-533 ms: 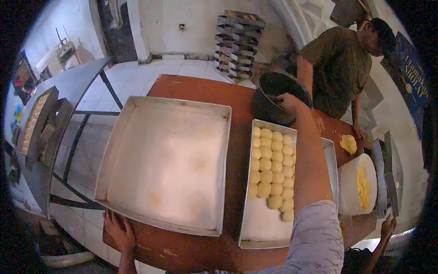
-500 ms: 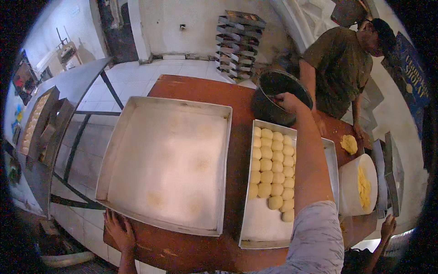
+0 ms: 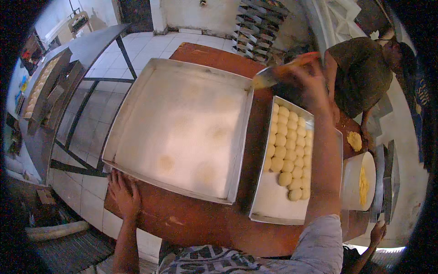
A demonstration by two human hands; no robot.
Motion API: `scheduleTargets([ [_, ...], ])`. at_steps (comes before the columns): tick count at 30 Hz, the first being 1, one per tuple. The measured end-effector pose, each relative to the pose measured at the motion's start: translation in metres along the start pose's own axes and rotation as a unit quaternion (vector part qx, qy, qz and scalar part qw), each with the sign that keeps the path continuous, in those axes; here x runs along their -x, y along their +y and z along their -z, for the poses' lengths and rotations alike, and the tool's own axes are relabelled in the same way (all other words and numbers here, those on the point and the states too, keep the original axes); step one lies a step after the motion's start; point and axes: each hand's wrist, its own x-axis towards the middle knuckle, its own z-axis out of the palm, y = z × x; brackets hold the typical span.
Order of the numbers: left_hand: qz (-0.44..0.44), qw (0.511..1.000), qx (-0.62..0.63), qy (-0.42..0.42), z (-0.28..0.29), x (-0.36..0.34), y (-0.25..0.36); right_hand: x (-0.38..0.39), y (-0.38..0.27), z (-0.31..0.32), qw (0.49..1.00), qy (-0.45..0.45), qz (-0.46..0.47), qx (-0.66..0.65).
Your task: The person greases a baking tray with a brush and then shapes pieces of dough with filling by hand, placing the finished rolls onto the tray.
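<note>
My right hand (image 3: pixel 311 78) is raised over the far right of the table, blurred, closed round a pastry brush (image 3: pixel 270 78) with pale bristles and an orange-red handle. The bristles hang near the far right corner of a large square metal tray (image 3: pixel 178 132), which holds no dough. Behind the hand a dark bucket (image 3: pixel 290 94) is partly hidden. My forearm crosses a narrower tray (image 3: pixel 269 208) with rows of round dough balls (image 3: pixel 284 141), covering its right side. At the table's left edge, beside the large tray's near corner, my left hand (image 3: pixel 124 195) rests with fingers spread.
A co-worker (image 3: pixel 360 75) leans over the table's right side, near a yellow dough lump (image 3: pixel 354 140). A white tub (image 3: pixel 351 182) holds yellow dough. Another person's hand (image 3: pixel 378 232) is at lower right. Stacked metal trays (image 3: pixel 256 29) stand behind; a rack table (image 3: pixel 86 57) is left.
My right hand has come up out of the dark bucket with the brush, toward the large tray. My left hand stays at the table edge. The view has shifted.
</note>
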Motion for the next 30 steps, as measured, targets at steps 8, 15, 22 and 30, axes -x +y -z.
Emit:
scheduleTargets([
  [8,-0.04,0.999,0.01,0.018,-0.006,0.0,-0.015,0.029,0.072,-0.149,0.982,-0.053,-0.02,0.18],
  [15,0.056,0.898,0.435,-0.025,0.008,-0.035,-0.042,0.163,-0.033,-0.131,0.919,-0.347,-0.001,0.189],
  [22,0.04,0.855,0.518,0.008,-0.005,-0.079,-0.017,0.144,-0.039,-0.191,0.922,-0.321,-0.216,0.011],
  [30,0.04,0.85,0.525,0.003,-0.017,-0.081,-0.022,0.101,-0.049,-0.25,0.904,-0.398,-0.064,0.14],
])
